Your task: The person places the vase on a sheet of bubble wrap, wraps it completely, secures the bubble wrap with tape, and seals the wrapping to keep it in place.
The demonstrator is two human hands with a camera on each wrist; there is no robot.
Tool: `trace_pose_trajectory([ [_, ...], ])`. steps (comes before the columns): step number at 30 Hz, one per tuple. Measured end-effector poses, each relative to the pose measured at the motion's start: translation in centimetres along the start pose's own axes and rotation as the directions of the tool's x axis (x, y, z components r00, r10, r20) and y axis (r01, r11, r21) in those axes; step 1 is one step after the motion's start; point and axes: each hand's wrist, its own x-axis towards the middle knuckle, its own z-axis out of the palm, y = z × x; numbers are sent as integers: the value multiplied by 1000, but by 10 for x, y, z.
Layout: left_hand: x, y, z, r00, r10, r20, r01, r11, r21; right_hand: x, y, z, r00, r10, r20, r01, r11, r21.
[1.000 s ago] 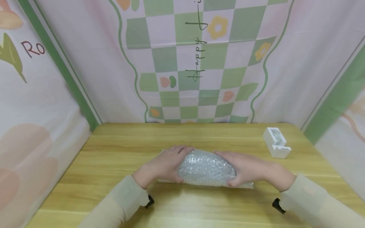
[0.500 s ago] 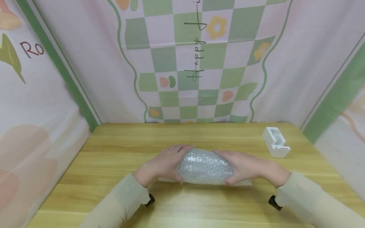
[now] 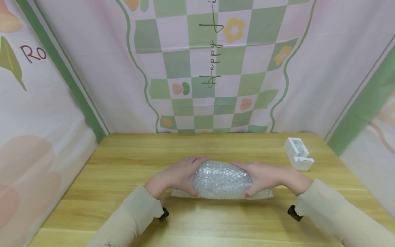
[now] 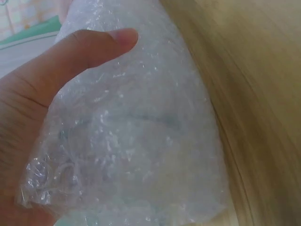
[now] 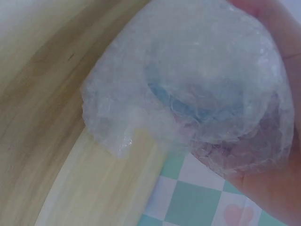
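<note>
A roll of clear bubble wrap (image 3: 223, 181) lies crosswise on the wooden table, in front of the person. The left hand (image 3: 182, 175) grips its left part, thumb on the near side and fingers over the top. On the right part, the right hand (image 3: 263, 176) holds it the same way. In the left wrist view the thumb presses on the bubble wrap (image 4: 136, 122), through which a faint dark line shows. At the other end, the right wrist view shows the bubble wrap's (image 5: 188, 56) layered open end with a bluish curved edge inside. The fingers behind the roll are mostly hidden.
A white tape dispenser (image 3: 298, 154) with a roll of tape stands at the back right of the wooden table (image 3: 129, 151). Behind the table hangs a checkered green and white curtain (image 3: 205, 61). Printed cloth also closes off both sides.
Both hands keep their hold on the bubble wrap, which has shifted slightly away from the person. The right hand and forearm have moved a little to the left.
</note>
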Motion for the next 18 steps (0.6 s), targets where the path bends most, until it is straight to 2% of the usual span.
trace_pose_trajectory([
  [7, 0, 2, -5, 999, 20, 37, -18, 999, -47, 0, -1, -5, 998, 24, 60, -26, 999, 36],
  [14, 0, 4, -8, 995, 9, 95, 0, 996, -89, 0, -1, -8, 992, 43, 120, -54, 995, 85],
  [18, 3, 1, -9, 994, 26, 107, -13, 992, -122, 1, 1, -10, 986, 54, 157, -74, 990, 123],
])
